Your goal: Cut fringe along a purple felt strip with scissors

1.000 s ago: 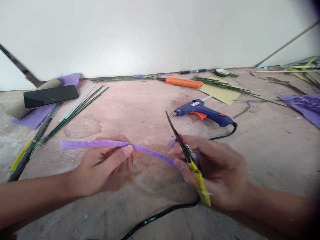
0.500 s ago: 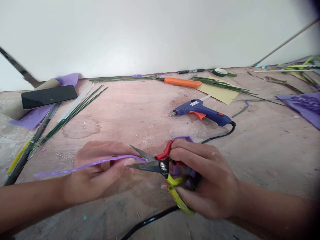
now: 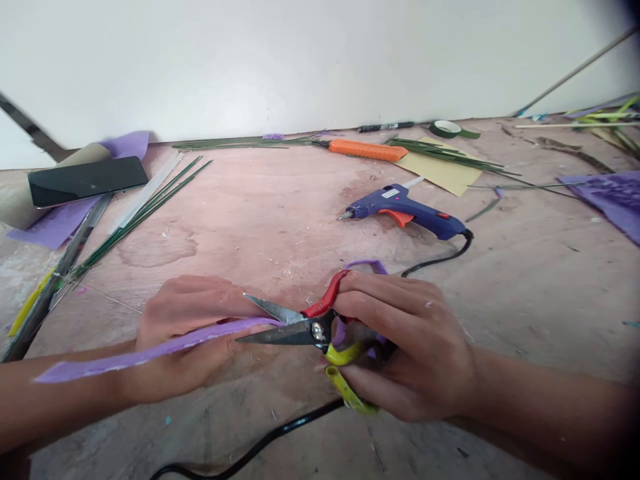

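Observation:
Between my hands is a narrow purple strip [image 3: 165, 345], paper or felt by its look. My left hand [image 3: 195, 333] pinches it near the middle, and its free end trails left over my wrist. In my right hand [image 3: 410, 340] are scissors [image 3: 287, 328] with red and yellow handles. Their blades point left, parted, with the strip running between them close to my left fingertips. More purple strip [image 3: 373, 265] loops up behind the scissor handles, partly hidden by my right fingers.
Beyond my right hand lies a blue glue gun [image 3: 405, 210] with a black cord. An orange cutter [image 3: 367, 149], green wires [image 3: 145, 217], a phone [image 3: 90, 180], green tape [image 3: 447, 129] and purple sheets [image 3: 607, 200] lie around. A black cable [image 3: 280, 433] crosses the near surface.
The scissors have shifted slightly left, and their blades have come closer together. The strip's free end now extends further left and lower. My view has tilted a little.

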A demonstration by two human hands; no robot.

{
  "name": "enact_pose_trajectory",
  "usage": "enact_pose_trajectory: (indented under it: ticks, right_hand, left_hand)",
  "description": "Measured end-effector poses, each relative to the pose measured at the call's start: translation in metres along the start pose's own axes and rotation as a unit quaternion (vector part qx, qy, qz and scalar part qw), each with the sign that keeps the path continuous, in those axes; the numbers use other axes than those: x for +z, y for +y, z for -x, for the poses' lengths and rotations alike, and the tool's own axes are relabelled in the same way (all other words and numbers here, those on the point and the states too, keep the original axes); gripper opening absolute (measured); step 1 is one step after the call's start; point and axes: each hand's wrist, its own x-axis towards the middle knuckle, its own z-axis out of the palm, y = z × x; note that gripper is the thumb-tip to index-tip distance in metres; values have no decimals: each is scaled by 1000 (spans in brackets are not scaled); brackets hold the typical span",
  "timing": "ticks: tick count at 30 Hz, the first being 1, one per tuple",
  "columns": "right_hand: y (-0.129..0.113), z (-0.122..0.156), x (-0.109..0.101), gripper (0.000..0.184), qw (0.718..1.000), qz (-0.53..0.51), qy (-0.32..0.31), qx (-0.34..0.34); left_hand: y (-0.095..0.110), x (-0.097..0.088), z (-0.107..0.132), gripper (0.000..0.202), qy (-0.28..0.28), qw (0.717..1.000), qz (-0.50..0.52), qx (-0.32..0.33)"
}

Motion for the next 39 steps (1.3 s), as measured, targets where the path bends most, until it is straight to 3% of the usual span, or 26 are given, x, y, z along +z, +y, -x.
enact_pose_trajectory:
  ticks: [5,12,19,24,28,34,39]
  right_hand:
    - [1,1,-1,10,1000,3,-5,-13]
    - [2,2,-2,11,1000,-4,-12,-14]
    - [0,1,-2,9,1000,-4,-16,-13]
    - [0,1,-3,8,1000,4,-16,-20]
    - [1,3,-4,9,999,6,-18,-29]
    - [0,2,-4,10,999,16,-12,-33]
    - [-1,1,-3,7,1000,10,-16,-19]
  left_hand:
    - [-1,0,1,17,-7,1000,-3,17]
    - [2,1,-2,19,9,998,46,-35]
    - [-2,0,-1,7,3,996,89,2]
    - [-3,3,-5,9,12,996,82,15]
    - [-4,6,-2,7,47,996,69,32]
    - [-3,4,9,8,5,998,40,-50]
    - [-1,2,2,7,-1,999,35,-13]
